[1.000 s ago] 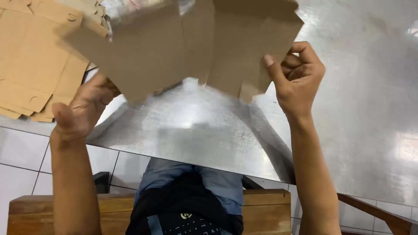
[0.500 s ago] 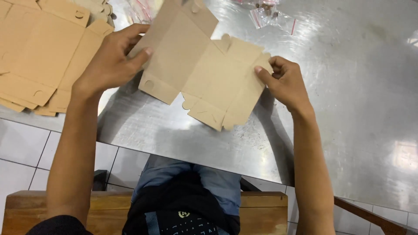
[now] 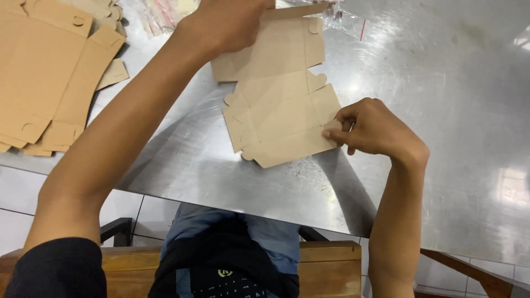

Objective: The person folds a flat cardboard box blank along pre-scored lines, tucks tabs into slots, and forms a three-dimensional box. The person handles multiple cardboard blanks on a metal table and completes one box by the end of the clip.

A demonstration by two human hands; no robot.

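Nearest: wooden bench (image 3: 326,259) under the person, brown, plain planks, lap in blue and black cloth above it. White tiled floor (image 3: 11,187) to the left below the table edge.

Brushed steel table top (image 3: 441,165): grey, glossy, faint swirl scuffs, looks slick.

Right hand (image 3: 378,129): fingers curled narrow, thumb and forefinger pinching the right edge of the flat tan die-cut cardboard box blank (image 3: 281,118). Lower part of the blank lies on the steel; the upper part angles up toward the far edge.

Left hand (image 3: 229,22): reaching across, fingers closed over the blank's top flap; fingertips are cut off by the frame edge, so exact grip can't be told.

Handling, my read: thin paperboard, very light, stiff within each panel but hinges freely along the pressed creases. Rounded tabs and notches on the edges look tear-prone. Likely slides easily on the steel, so it wants one hand pinning it. Best hold: pinch at panel edges beside a crease, not on the tabs. Matte surface, decent finger grip.

Far left: stack of flat tan cardboard blanks (image 3: 49,72), same cut, loosely fanned, overhanging the table edge.

Far top: clear plastic bags (image 3: 165,11), crinkled, contents unclear.
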